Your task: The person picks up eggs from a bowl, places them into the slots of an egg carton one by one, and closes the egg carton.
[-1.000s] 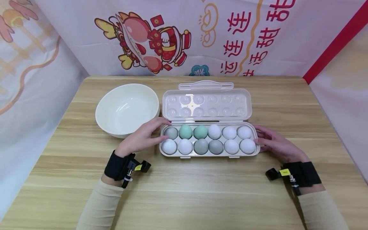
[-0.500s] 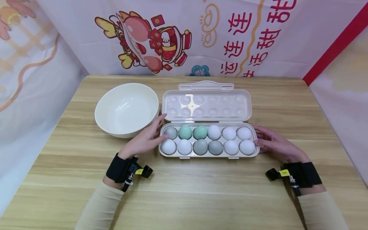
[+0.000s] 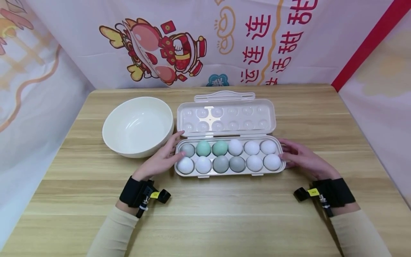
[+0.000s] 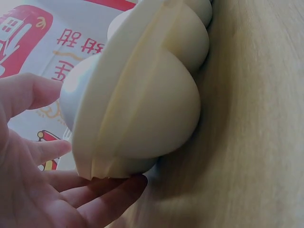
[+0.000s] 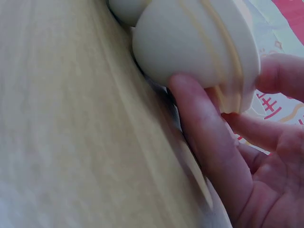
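A pale plastic egg box (image 3: 231,174) lies on the table with its lid (image 3: 239,121) folded back behind it. Two rows of eggs fill its cups: several white eggs (image 3: 254,163), two green eggs (image 3: 203,148) and a few grey ones (image 3: 221,164). My left hand (image 3: 160,160) grips the left end, thumb over the rim beside the corner eggs and fingertips (image 4: 135,185) against the underside edge. At the opposite end my right hand (image 3: 306,159) holds the box, thumb on the rim and a finger (image 5: 204,118) pressed to the cup's underside.
A cream bowl (image 3: 138,154) with nothing in it stands left of the box, close to my left hand. Printed cloth (image 3: 179,46) hangs behind the wooden table (image 3: 224,221) and along both sides.
My left hand's fingers have slid off the box's back left corner to around its end, and the thumb has settled on the rim. My right hand keeps its hold. The head view has shifted slightly.
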{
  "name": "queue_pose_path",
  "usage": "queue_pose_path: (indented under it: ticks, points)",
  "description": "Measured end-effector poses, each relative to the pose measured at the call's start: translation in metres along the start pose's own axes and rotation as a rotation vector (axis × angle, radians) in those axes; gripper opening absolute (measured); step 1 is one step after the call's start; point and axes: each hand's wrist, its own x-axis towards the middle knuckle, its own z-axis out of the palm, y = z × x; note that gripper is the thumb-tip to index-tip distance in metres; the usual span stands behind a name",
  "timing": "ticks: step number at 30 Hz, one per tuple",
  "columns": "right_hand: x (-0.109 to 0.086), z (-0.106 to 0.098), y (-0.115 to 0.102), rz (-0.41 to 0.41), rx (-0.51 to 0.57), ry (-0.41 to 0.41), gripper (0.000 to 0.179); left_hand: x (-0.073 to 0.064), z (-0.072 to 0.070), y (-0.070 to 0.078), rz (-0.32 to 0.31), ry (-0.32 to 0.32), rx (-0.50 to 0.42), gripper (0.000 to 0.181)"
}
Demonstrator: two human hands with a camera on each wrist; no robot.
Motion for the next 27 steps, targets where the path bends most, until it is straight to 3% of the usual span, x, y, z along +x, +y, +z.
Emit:
queue_pose_path:
  ticks: [7,13,19,27]
  points:
    - [0.001,0.004,-0.003,-0.027,-0.076,0.029,0.059,0.0,0.003,0.003,0.021,0.024,0.009,0.062]
    - [0.0,0.005,-0.01,0.0,-0.154,0.061,0.059,-0.005,0.01,0.003,0.052,0.031,0.043,0.06]
    - [0.001,0.003,-0.015,-0.007,-0.204,0.046,0.059,-0.013,0.014,0.003,0.078,0.026,0.077,0.057]
    - [0.003,-0.005,-0.014,-0.075,-0.308,0.048,0.053,-0.02,0.021,0.005,0.095,0.014,0.108,0.048]
